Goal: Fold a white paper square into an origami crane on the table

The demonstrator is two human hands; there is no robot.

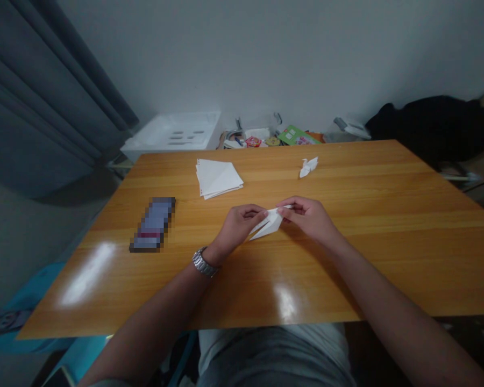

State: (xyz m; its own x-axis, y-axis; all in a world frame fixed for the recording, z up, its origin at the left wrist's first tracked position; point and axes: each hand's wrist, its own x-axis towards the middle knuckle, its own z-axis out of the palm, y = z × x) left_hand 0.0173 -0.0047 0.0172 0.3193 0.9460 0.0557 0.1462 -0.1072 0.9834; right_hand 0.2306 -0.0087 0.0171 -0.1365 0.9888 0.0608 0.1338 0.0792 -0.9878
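Note:
A partly folded piece of white paper point(269, 224) is held just above the wooden table point(347, 258) near its middle. My left hand point(239, 226), with a metal watch on the wrist, pinches the paper's left side with curled fingers. My right hand point(306, 216) pinches its upper right tip. Both hands are closed on the paper. A finished white paper crane point(308, 166) stands farther back on the table, beyond my right hand. A stack of white square sheets point(218, 178) lies at the back, left of centre.
A blurred dark flat object point(153, 224) lies on the table left of my hands. Behind the table are a white plastic bin point(173, 134), small colourful items point(282, 138) and a black bundle point(435, 126) at right. Grey curtains hang at left.

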